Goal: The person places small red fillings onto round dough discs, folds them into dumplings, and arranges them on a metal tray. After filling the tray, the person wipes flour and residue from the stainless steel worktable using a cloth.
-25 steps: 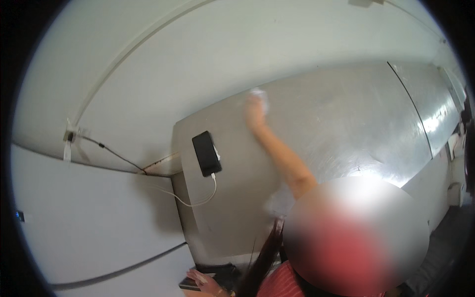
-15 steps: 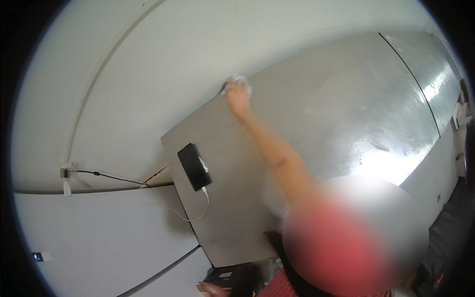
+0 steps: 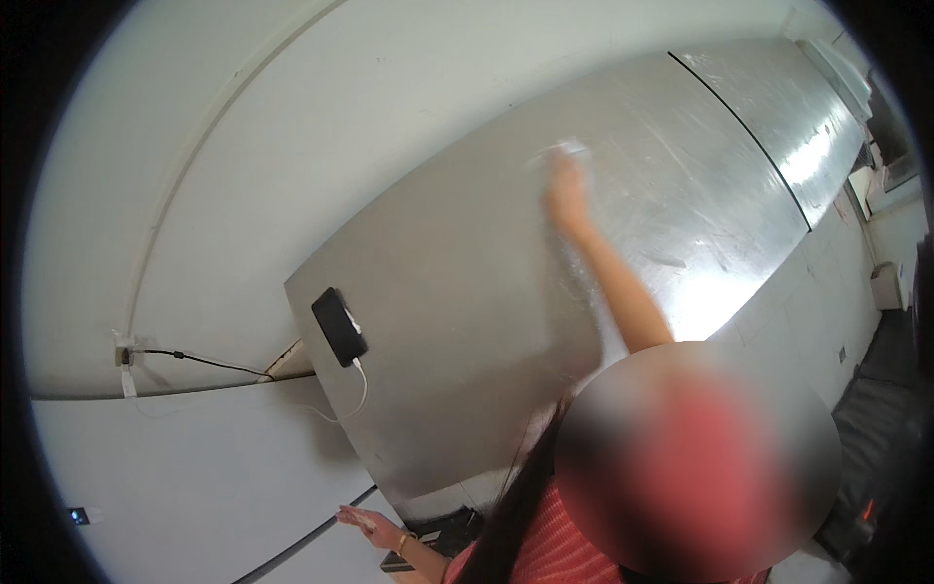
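Note:
My right hand presses a white cloth against the stainless steel tabletop, toward the far side. The hand is smeared by motion, and much of the cloth is blurred or under the fingers. My left hand is held off the table's near left corner, in the air, with its fingers stretched out and nothing seen in it. A bracelet circles that wrist. A black phone lies near the table's left end, with a white cable plugged into it.
A pale wall runs along the table's far edge. At left, a wall socket has a black cord leading toward the table. A white panel surface adjoins the table's left end. A dark seam crosses the metal at right.
My right hand has slid the white cloth rightward, away from the far wall edge. My left hand has risen further into view. The whole view has shifted slightly.

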Demonstrator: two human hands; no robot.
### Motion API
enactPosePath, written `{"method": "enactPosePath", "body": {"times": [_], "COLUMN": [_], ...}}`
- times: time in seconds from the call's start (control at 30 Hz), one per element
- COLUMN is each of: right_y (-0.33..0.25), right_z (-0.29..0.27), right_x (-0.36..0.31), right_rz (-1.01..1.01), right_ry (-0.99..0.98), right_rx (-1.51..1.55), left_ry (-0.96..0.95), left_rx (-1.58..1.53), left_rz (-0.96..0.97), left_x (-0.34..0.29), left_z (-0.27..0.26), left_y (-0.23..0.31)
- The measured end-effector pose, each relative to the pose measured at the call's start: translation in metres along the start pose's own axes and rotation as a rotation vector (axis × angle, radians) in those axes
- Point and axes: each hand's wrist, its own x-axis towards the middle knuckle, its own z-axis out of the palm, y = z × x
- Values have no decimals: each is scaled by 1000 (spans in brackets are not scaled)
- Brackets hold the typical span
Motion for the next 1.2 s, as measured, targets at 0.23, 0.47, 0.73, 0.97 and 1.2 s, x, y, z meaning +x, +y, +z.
{"method": "enactPosePath", "body": {"times": [0.23,0.47,0.73,0.97,1.2], "right_y": [-222,9,38,-214,-30], "right_z": [46,12,-74,6,-24], "right_x": [-135,-5,2,-180,-80], "right_rz": [-327,127,140,-474,-44], "right_ry": [-461,-102,-235,-646,-215], "right_rx": [280,49,-225,158,75], "left_ry": [-12,-13,-68,-16,-66], "left_rx": [22,-24,-91,-125,-50], "left_rz": [-22,-103,-106,36,-4], "left_x": [-6,-41,-130,-205,-253], "left_z": [13,6,-3,-51,-50], "left_y": [-52,-60,-38,-3,25]}}
